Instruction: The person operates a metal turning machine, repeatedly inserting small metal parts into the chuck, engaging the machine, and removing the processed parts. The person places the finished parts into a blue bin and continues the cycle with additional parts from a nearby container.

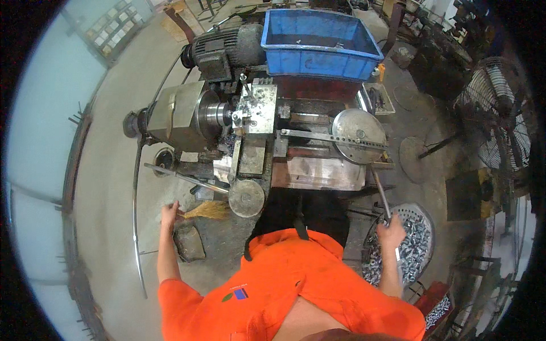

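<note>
Floor (108, 187), brush (206, 211) crosswise, bristles (216, 209) rightward.

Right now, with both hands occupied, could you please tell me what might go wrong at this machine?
The straw brush in the left grip could snag if brought near the spindle, should that be turning; a still cannot show it. The right grip holds a metal lever beside the perforated basket of metal parts, so a slip might knock knuckles on them.
</note>
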A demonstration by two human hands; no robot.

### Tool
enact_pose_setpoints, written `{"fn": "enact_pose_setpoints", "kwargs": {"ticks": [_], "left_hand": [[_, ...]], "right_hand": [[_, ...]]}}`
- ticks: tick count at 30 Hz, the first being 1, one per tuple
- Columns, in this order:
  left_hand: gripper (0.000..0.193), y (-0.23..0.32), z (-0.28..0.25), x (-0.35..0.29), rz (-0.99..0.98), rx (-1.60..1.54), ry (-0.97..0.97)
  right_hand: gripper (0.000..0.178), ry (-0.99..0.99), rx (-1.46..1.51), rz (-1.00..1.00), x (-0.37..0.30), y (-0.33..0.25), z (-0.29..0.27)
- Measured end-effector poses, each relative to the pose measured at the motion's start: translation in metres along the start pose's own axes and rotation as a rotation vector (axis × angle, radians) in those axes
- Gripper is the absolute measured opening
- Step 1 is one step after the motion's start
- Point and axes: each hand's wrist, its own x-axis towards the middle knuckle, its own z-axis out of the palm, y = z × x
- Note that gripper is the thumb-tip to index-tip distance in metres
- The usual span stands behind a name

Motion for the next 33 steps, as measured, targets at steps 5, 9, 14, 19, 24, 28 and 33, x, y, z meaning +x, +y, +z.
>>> {"fn": "enact_pose_setpoints", "kwargs": {"ticks": [5, 9, 14, 19, 24, 28, 33], "left_hand": [[0.037, -0.014, 0.004, 0.007, -0.057, 0.057, 0.015], [0.034, -0.008, 0.026, 0.035, 0.018, 0.119, -0.048], [0.034, 0.017, 0.053, 0.071, 0.299, 0.613, 0.061], [0.044, 0.025, 0.072, 0.089, 0.419, 0.96, 0.145], [0.047, 0.025, 0.123, 0.094, 0.304, 1.081, 0.164], [0.04, -0.025, 0.173, 0.105, 0.132, 0.542, 0.543], [0.031, -0.001, 0.107, 0.09, 0.33, 1.166, 0.045]], "right_hand": [[0.058, 0.022, -0.358, -0.013, 0.104, 0.06, -0.003], [0.068, 0.066, -0.43, 0.103, 0.163, 0.044, -0.02], [0.084, 0.242, -0.272, -0.07, 0.145, 0.041, 0.02], [0.085, 0.218, -0.171, -0.065, 0.119, 0.023, 0.008], [0.081, 0.212, -0.156, 0.011, 0.127, 0.024, 0.015], [0.076, 0.236, -0.142, -0.012, 0.127, 0.011, 0.021], [0.077, 0.223, -0.166, -0.009, 0.13, 0.027, 0.023]]}}
